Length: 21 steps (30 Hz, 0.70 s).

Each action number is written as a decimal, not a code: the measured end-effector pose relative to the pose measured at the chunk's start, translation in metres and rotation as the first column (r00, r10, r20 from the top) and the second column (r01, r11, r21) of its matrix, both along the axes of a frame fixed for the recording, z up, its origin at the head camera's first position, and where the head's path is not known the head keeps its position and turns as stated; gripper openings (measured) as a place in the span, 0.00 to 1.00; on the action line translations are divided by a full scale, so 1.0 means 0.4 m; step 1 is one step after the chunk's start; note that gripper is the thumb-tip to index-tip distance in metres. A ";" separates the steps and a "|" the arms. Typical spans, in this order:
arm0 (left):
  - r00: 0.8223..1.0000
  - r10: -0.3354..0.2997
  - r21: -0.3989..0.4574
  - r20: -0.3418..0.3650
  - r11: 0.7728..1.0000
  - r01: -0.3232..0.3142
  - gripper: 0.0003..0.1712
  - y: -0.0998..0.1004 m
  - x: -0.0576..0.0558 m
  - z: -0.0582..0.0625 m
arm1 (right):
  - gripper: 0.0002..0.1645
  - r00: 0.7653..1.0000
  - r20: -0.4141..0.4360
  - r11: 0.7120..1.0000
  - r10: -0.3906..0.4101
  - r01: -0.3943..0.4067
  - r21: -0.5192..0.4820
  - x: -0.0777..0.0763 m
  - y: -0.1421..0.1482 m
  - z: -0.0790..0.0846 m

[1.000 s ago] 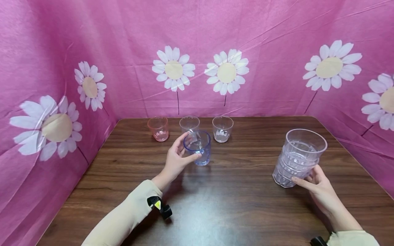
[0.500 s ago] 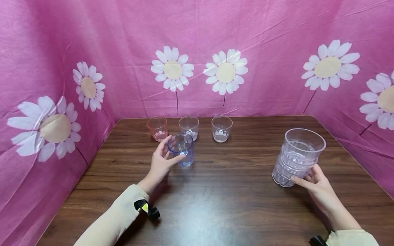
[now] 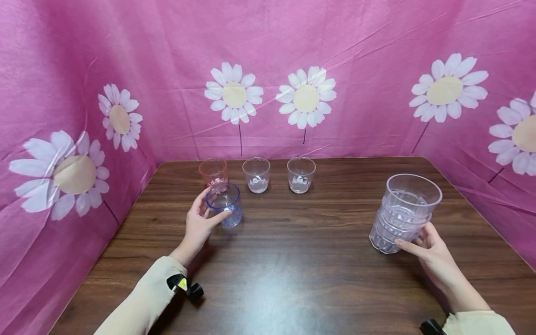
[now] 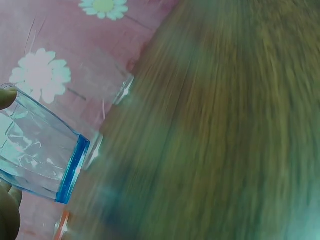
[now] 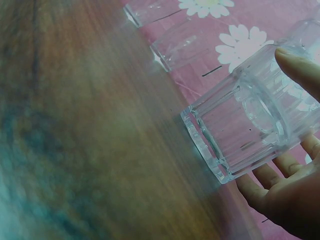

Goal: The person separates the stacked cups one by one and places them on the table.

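Note:
My left hand grips a clear tumbler with a blue rim and base, thumb in front and fingers round the far side. It stands in front of the red-tinted cup and covers part of it in the head view. In the left wrist view the blue tumbler's base shows close up. At the right, my right hand holds a tall stack of clear faceted tumblers low on its side. Thumb and fingers lie on opposite sides of the stack in the right wrist view.
Two clear cups, one in the middle and one to its right, stand in a row with the red-tinted cup near the back edge of the brown wooden table. A pink flowered cloth hangs behind and along both sides.
My left hand has carried the blue tumbler leftward, from in front of the middle clear cup to in front of the red-tinted cup. The right hand and its stack stay almost still.

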<state>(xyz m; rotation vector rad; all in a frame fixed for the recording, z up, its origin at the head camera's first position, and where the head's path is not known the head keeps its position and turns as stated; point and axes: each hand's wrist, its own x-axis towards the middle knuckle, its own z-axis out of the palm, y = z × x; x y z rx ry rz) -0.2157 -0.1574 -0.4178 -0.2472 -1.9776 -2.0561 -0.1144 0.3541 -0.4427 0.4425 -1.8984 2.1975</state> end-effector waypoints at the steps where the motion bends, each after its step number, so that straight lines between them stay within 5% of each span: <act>1: 1.000 0.013 -0.003 0.006 1.000 -0.013 0.47 -0.006 -0.001 -0.001 | 0.45 1.000 0.000 1.000 0.001 -0.001 -0.001 0.000 0.000 0.000; 21: 0.990 0.120 -0.039 0.075 0.992 -0.117 0.48 -0.071 -0.014 -0.016 | 0.45 1.000 0.005 1.000 -0.007 0.007 0.006 -0.001 -0.001 -0.001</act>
